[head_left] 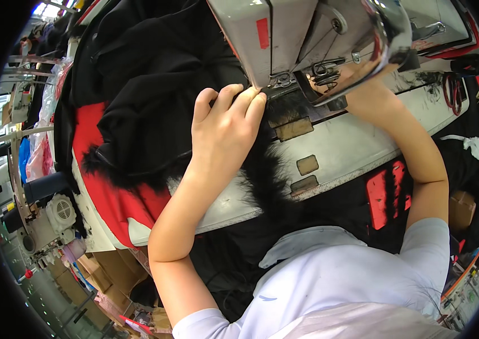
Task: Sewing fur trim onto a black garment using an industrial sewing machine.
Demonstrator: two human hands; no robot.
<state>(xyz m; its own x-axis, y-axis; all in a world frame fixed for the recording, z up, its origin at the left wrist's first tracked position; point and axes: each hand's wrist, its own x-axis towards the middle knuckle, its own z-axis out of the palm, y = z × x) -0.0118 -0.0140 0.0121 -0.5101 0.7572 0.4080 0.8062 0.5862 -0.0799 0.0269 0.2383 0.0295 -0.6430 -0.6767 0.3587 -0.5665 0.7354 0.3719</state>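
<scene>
A sewing machine (245, 34) stands at top center over a pale work table (352, 148). Black cloth (154, 68) covers the table's left part, with fluffy black fur trim (262, 175) running from near the needle area toward the front edge. My left hand (225, 121) has curled fingers closed on the black fur-trimmed cloth, just left of the presser foot area, which is partly hidden. My right hand (363, 93) reaches behind the machine's shiny front part, right of the needle area; its fingertips are hidden.
Red cloth (103, 203) drapes at the table's left. A red item with black strips (383, 195) lies below the front edge. Another machine's motor (58, 212), cardboard boxes (109, 271) and hanging plastic bags (44, 141) are at the left. A white scrap (471, 146) is at the right.
</scene>
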